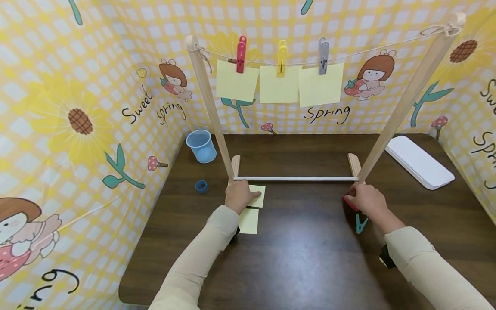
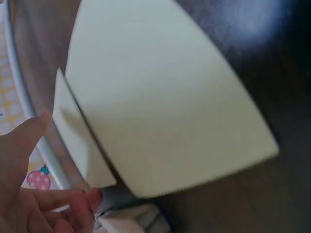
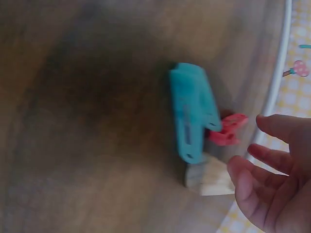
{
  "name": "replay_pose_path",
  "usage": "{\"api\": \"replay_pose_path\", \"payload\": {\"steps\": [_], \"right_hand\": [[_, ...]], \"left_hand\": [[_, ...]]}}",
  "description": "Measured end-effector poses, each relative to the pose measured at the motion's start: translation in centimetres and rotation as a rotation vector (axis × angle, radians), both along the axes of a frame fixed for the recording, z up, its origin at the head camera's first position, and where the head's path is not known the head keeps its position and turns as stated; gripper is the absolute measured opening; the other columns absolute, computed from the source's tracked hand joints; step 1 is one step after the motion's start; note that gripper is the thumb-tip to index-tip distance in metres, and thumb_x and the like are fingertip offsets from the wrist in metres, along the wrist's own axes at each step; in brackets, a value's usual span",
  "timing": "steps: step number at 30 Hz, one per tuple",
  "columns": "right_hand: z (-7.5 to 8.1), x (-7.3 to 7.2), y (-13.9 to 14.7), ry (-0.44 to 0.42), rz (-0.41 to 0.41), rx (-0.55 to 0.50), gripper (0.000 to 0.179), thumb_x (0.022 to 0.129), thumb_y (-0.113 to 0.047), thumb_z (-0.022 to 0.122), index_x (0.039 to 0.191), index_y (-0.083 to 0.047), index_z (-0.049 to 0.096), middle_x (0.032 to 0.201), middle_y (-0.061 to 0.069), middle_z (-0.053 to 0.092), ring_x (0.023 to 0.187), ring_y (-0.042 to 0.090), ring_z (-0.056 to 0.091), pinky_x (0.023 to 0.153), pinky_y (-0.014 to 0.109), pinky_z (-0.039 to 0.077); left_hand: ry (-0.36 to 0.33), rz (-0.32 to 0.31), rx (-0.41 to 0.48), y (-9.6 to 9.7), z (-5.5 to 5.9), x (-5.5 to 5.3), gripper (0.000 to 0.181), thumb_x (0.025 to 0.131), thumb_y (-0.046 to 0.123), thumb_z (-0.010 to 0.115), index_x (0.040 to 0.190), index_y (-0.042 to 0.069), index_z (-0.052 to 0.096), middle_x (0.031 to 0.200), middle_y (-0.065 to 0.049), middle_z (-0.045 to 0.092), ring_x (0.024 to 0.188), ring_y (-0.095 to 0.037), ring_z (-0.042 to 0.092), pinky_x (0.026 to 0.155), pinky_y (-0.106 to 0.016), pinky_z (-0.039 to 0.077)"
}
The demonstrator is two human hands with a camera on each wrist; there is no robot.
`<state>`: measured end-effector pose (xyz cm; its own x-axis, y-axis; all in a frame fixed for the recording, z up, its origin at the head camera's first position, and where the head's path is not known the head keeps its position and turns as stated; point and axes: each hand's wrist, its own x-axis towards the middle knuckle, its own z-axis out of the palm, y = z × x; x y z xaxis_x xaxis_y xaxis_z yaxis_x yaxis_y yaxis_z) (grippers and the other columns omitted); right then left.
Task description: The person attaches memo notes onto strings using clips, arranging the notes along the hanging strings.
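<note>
Three pegged notes (image 1: 280,88) hang; two loose notes (image 1: 249,221), teal clothespin (image 3: 187,107) and red clothespin (image 3: 226,132) remain. Left hand (image 1: 239,196): spread wide, gripping nothing. Right hand (image 1: 367,199): fingers parted, empty.

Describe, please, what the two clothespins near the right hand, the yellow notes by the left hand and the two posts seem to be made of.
Teal clothespin and red clothespin: likely plastic, from their bright, even colour; blur leaves finish open. Yellow notes: apparently matte paper, thin and without shine. Left post and right post: probably bare wood, dull and pale tan.
</note>
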<state>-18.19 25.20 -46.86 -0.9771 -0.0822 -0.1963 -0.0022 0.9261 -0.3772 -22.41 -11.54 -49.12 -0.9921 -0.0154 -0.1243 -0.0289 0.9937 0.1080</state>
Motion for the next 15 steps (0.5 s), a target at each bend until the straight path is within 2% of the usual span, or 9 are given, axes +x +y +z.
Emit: {"api": "replay_pose_path", "payload": {"steps": [3, 7, 10, 15], "right_hand": [[-0.8, -0.1, 0.1, -0.019, -0.019, 0.012, 0.03, 0.086, -0.034, 0.063, 0.09, -0.004, 0.063, 0.071, 0.009, 0.058, 0.063, 0.024, 0.055, 0.047, 0.037, 0.042], [-1.4, -0.2, 0.0, -0.038, -0.032, 0.027, 0.031, 0.086, -0.036, 0.064, 0.075, -0.008, 0.059, 0.065, 0.005, 0.05, 0.061, 0.022, 0.051, 0.047, 0.035, 0.039], [-1.7, -0.2, -0.1, -0.042, -0.037, 0.043, 0.034, 0.085, -0.034, 0.066, 0.068, -0.009, 0.052, 0.066, 0.007, 0.049, 0.06, 0.024, 0.05, 0.047, 0.036, 0.038], [-2.1, -0.2, 0.0, -0.016, -0.036, 0.05, 0.032, 0.084, -0.029, 0.068, 0.067, -0.007, 0.051, 0.066, 0.009, 0.05, 0.06, 0.026, 0.051, 0.047, 0.037, 0.04]], "left_hand": [[0.007, 0.031, -0.051, 0.6, -0.2, 0.4, 0.063, 0.068, 0.071, 0.063, 0.07, 0.007, 0.062, 0.06, -0.003, 0.054, 0.048, -0.014, 0.049, 0.039, -0.029, 0.038], [0.006, 0.065, -0.108, 1.3, -0.6, 0.7, 0.086, 0.065, 0.076, 0.059, 0.098, -0.003, 0.064, 0.081, -0.011, 0.059, 0.049, -0.017, 0.05, 0.037, -0.03, 0.038], [-0.001, 0.08, -0.112, 1.9, -0.7, 0.6, 0.097, 0.065, 0.076, 0.059, 0.116, -0.006, 0.056, 0.094, -0.016, 0.056, 0.058, -0.022, 0.053, 0.041, -0.032, 0.042], [-0.021, 0.124, -0.04, 2.7, -0.9, 0.4, 0.09, 0.067, 0.07, 0.065, 0.118, -0.003, 0.053, 0.1, -0.017, 0.051, 0.08, -0.029, 0.054, 0.059, -0.04, 0.048]]}}
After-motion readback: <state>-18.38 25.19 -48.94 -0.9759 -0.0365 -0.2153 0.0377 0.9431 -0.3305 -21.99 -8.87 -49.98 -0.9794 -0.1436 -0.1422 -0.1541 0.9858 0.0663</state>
